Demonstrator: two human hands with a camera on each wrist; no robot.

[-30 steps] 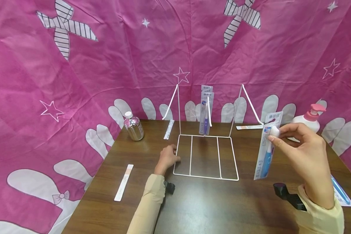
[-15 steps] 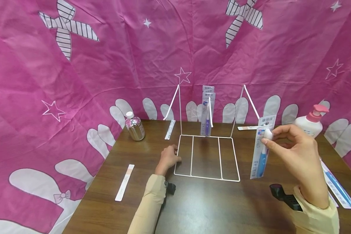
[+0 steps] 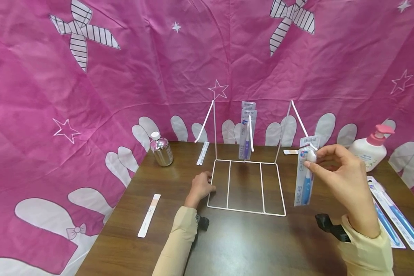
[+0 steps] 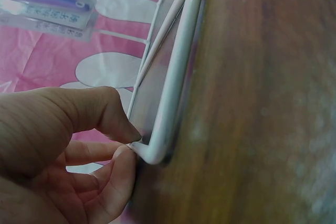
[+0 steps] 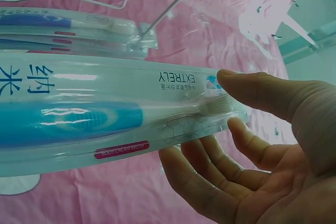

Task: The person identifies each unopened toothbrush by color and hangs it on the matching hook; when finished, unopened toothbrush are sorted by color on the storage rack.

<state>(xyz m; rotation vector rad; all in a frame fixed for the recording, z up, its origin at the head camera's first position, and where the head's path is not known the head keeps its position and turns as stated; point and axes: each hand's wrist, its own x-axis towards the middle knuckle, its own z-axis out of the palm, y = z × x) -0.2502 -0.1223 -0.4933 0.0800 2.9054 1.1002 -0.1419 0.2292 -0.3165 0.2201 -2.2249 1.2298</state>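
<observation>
My right hand (image 3: 345, 172) pinches a packaged blue toothbrush (image 3: 303, 184) near its brush head, thumb in front. The package hangs nearly upright at the tip of the white wire rack's right hook (image 3: 300, 120). Its top overlaps the hook's end, though I cannot tell for certain whether the tip passes through the hole. In the right wrist view, the clear package (image 5: 73, 129) spans the frame up to the thumb and fingers. My left hand (image 3: 201, 186) holds the left side of the rack's base (image 3: 245, 211); the left wrist view shows thumb and fingers pinching the wire (image 4: 176, 72) at its corner.
Several packaged purple toothbrushes (image 3: 243, 134) hang on the middle hook. More packaged blue toothbrushes (image 3: 400, 218) lie at right, below a pump bottle (image 3: 369, 151). A silver bottle (image 3: 163, 151) and white paper strips (image 3: 149, 216) are at left. A pink cloth (image 3: 158, 76) hangs behind.
My right hand has moved left with the packaged blue toothbrush, and the package's top now overlaps the right hook's end. The left hand keeps its hold on the rack. The view has shifted slightly.
</observation>
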